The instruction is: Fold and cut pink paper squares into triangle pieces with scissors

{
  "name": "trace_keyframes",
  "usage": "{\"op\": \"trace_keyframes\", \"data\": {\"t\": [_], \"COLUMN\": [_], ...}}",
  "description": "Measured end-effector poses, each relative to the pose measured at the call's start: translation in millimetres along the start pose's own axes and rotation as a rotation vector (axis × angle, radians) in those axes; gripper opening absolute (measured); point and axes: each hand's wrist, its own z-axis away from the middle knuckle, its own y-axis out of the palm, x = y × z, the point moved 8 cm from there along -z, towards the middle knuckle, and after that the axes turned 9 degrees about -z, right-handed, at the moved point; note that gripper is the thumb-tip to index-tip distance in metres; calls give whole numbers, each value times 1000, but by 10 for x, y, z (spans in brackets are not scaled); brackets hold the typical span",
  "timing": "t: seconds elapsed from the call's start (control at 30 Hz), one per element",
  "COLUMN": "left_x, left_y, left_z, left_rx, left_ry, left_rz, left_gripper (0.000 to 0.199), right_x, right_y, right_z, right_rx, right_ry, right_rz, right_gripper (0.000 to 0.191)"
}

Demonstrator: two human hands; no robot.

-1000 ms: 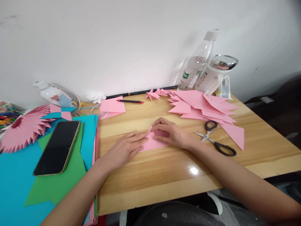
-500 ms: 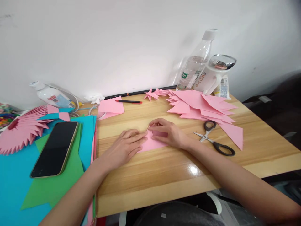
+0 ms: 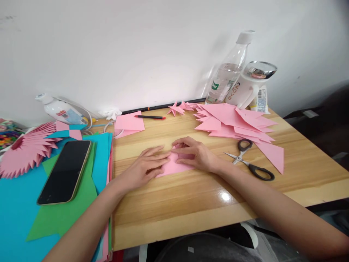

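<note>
In the middle of the table lies a small piece of pink paper [image 3: 175,167], partly folded, its upper part covered by my fingers. My left hand [image 3: 145,163] rests flat at its left side, fingers stretched and a little spread, the tips on the paper. From the right, my right hand [image 3: 195,153] grips the paper's upper part with bent fingers, the thumb below them. Right of this hand lie black-handled scissors [image 3: 253,165] with the blades parted. Behind them is a pile of folded pink paper pieces [image 3: 231,122], with a loose pink triangle [image 3: 272,154] at its front.
A water bottle [image 3: 227,74] and a white mug [image 3: 247,85] stand by the wall. A pen [image 3: 149,117] lies across pink paper squares [image 3: 129,125]. Pink paper stars [image 3: 176,108] sit behind. At left, a phone [image 3: 65,171] lies on green and blue paper [image 3: 16,218].
My left hand's fingers have spread and shifted slightly left, baring more of the paper's left corner. My right hand stays almost in place. The view has tilted slightly.
</note>
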Motion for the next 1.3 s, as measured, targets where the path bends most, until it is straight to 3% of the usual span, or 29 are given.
{"op": "trace_keyframes", "data": {"t": [0.8, 1.3], "left_x": [-42, -35], "left_y": [55, 74], "left_z": [9, 15], "left_rx": [60, 54], "left_ry": [69, 87], "left_rz": [-210, -224], "left_gripper": [38, 37], "right_x": [31, 17], "right_y": [-3, -1], "right_z": [3, 3], "right_rx": [11, 19], "right_ry": [-44, -39], "right_rz": [-22, -28], "right_gripper": [30, 31]}}
